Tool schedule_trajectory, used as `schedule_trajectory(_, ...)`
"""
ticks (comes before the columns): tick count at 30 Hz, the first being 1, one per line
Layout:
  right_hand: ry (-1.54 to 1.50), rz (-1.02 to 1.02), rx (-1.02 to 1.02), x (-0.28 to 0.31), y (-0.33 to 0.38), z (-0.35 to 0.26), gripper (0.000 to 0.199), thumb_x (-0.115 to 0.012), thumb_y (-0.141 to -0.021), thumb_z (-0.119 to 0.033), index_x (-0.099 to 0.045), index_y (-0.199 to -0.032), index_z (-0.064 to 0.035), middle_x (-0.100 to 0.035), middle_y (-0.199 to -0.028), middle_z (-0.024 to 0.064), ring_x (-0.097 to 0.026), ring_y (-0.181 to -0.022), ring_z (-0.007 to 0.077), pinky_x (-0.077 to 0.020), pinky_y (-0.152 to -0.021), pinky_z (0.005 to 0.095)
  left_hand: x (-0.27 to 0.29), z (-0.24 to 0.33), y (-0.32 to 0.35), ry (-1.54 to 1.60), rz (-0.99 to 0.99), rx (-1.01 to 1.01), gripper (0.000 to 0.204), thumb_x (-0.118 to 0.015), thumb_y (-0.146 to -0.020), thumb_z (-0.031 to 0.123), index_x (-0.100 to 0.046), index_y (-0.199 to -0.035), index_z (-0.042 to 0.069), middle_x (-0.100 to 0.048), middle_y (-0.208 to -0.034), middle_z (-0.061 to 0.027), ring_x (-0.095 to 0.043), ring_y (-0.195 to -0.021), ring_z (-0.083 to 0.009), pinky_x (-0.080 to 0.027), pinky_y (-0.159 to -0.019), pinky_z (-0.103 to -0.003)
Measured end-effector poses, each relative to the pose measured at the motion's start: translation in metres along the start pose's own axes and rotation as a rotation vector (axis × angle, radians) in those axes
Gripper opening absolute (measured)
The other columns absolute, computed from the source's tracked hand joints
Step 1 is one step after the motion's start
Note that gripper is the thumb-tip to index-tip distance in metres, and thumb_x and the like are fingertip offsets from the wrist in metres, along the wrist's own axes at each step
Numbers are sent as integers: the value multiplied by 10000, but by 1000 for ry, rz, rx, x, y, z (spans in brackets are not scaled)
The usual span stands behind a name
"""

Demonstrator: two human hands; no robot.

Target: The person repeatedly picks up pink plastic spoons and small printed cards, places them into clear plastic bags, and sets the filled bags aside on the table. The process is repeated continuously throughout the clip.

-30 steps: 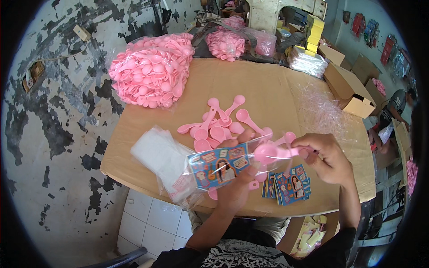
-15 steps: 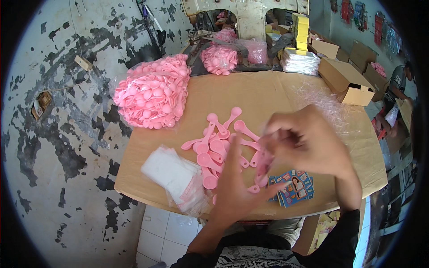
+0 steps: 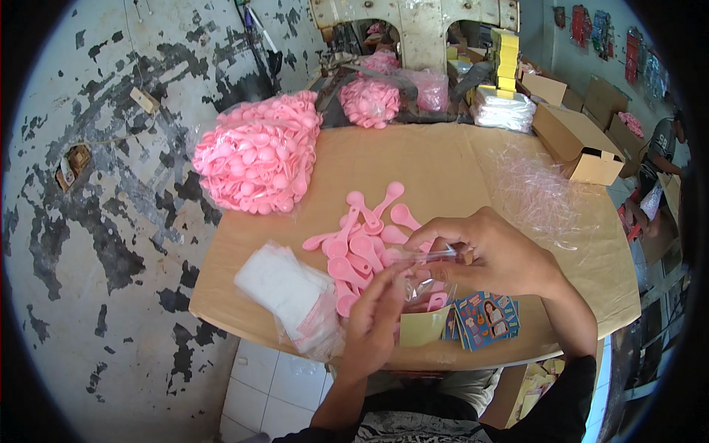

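Over the front of the table, my left hand (image 3: 371, 319) and my right hand (image 3: 493, 257) meet at a small clear plastic bag (image 3: 421, 285). The right thumb and fingers pinch the bag's upper part, while the left fingertips close on its left side. A pale yellow-green card (image 3: 423, 329) hangs at the bag's lower end; whether it is inside cannot be made out. Pink plastic measuring spoons (image 3: 360, 246) lie in a loose pile just beyond my hands, partly hidden by them. Beside my right wrist rests a small stack of blue printed cards (image 3: 487, 320).
A stack of flat clear bags (image 3: 284, 284) lies at the left front. Behind it stands a big bag of pink spoons (image 3: 255, 155). Thin plastic scraps (image 3: 535, 181) and an open cardboard box (image 3: 576, 140) are at the right. Yellow packets (image 3: 505, 59) are piled at the back.
My right hand has come down and my left fingers have closed from a spread pose, so both now meet at the clear bag. The pale yellow-green card has come into view.
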State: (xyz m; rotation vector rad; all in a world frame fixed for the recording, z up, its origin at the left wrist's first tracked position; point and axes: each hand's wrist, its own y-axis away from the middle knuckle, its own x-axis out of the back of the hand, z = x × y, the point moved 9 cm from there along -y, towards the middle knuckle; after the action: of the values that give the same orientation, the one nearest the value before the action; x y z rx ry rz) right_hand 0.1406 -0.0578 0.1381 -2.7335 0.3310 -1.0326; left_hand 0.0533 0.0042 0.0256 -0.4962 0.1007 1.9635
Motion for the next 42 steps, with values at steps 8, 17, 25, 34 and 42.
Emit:
schedule_trajectory(8, 730, 357, 364, -8, 12, -33, 268, -733, -679, -171, -684, -935, -109, -613, -872, 19, -583, -894, 220, -524, -752, 347, -2, 26, -2, -365, 166, -215, 322, -455, -1004, 101, -520, -1268, -73, -650, -954, -60, -530, -756, -31, -438, -638, -183)
schedule_trajectory(17, 900, 290, 339, -20, 14, -22, 173, -684, -673, -134, -638, -808, -36, -596, -786, 39, -585, -846, 203, -513, -722, 320, -6, 24, -3, -560, 126, -177, 371, -546, -915, 17, -499, -1269, -84, -677, -981, -224, -669, -749, -141, -529, -625, -265)
schedule_trajectory(25, 789, 281, 199, -9, 9, -1, 177, -682, -671, -92, -534, -749, -34, -573, -675, 67, -586, -710, 224, -508, -638, 353, -14, 24, -2, -853, 48, -285, 396, -553, -875, 8, -537, -1270, -9, -634, -768, -220, -620, -576, -139, -465, -525, -303)
schedule_trajectory(34, 0, -6, 182, 75, 42, -2, 95, -597, -718, -25, -540, -795, -25, -566, -664, 22, -567, -568, 108, -439, -560, 276, 21, 8, -6, -138, 159, -147, 357, -456, -994, 85, -447, -1330, -34, -635, -1131, -143, -671, -852, -154, -539, -742, -251)
schedule_trajectory(42, 484, 587, -171, 134, 80, 112, 290, -474, -818, 61, -633, -1036, -44, -642, -947, 101, -609, -905, 200, -465, -833, 326, 17, -14, -20, -28, 49, -18, 360, -517, -982, 88, -482, -1321, -27, -613, -1130, -90, -579, -960, -75, -473, -830, -235)
